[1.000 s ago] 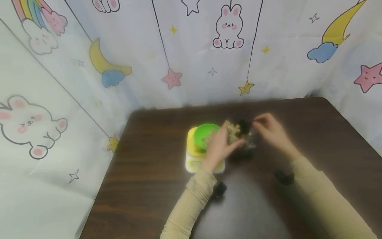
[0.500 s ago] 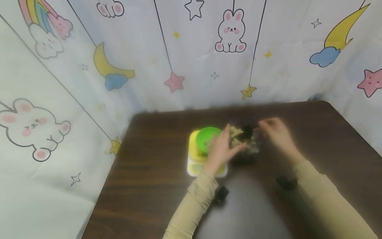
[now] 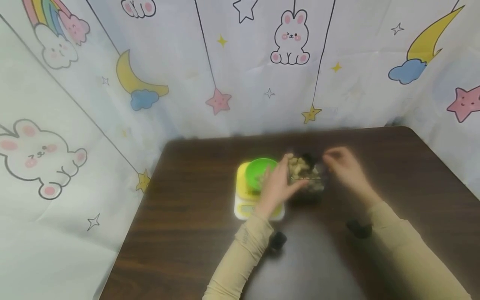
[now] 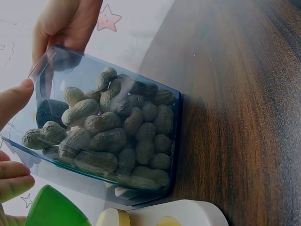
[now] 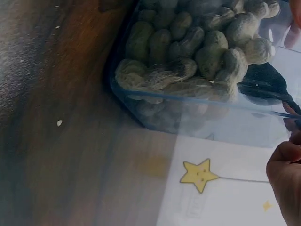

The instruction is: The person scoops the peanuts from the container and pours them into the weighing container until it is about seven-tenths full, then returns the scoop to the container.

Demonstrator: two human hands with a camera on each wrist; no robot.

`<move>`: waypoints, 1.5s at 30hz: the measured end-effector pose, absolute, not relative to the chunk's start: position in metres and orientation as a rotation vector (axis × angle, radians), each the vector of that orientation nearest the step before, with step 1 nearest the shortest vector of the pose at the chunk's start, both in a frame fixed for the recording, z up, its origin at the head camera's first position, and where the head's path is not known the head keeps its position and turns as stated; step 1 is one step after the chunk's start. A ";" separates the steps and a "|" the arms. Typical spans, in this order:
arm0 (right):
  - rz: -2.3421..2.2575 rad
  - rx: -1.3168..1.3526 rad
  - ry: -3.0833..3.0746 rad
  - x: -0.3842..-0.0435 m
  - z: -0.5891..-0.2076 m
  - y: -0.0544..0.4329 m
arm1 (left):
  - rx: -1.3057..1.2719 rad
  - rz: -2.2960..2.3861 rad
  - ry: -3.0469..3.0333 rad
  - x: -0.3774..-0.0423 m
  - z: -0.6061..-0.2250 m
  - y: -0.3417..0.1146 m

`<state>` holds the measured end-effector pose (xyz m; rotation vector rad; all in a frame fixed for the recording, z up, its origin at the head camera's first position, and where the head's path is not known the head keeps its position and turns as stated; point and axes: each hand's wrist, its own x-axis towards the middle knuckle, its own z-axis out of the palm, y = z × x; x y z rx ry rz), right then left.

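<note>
A clear plastic container (image 4: 70,167) holds many unshelled peanuts (image 4: 106,122). My left hand (image 3: 275,185) grips its near left wall, the thumb (image 4: 14,101) on one side and the fingers (image 4: 14,181) on the other. On the container's right, my right hand (image 3: 346,168) pinches the thin handle of a black scoop (image 5: 263,82). The scoop's dark bowl lies inside the container among the peanuts, partly hidden by them. Left of the container, a green bowl (image 3: 256,166) sits on a yellow and white kitchen scale (image 3: 241,211), partly covered by my left hand.
Two small black objects, one (image 3: 277,241) by my left sleeve and another (image 3: 358,229) by my right sleeve, lie on the dark wooden table (image 3: 180,233). Small pale crumbs (image 5: 59,123) dot the tabletop. A patterned white curtain (image 3: 255,121) hangs behind the table's far edge.
My right hand has shifted slightly right, and the scoop has moved a little among the peanuts. My left hand stays on the container. The head view has tilted slightly.
</note>
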<state>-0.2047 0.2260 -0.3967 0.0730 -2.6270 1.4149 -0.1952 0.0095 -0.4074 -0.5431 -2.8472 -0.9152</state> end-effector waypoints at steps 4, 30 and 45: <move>1.434 0.000 -2.637 -0.208 -0.399 0.227 | -0.548 -0.913 -2.863 -0.195 -0.409 0.010; 1.489 0.026 -2.644 -0.207 -0.395 0.235 | -0.538 -1.004 -2.864 -0.195 -0.405 0.010; 2.283 -0.099 -2.134 -0.206 -0.398 0.245 | -0.543 -0.978 -2.882 -0.195 -0.405 0.011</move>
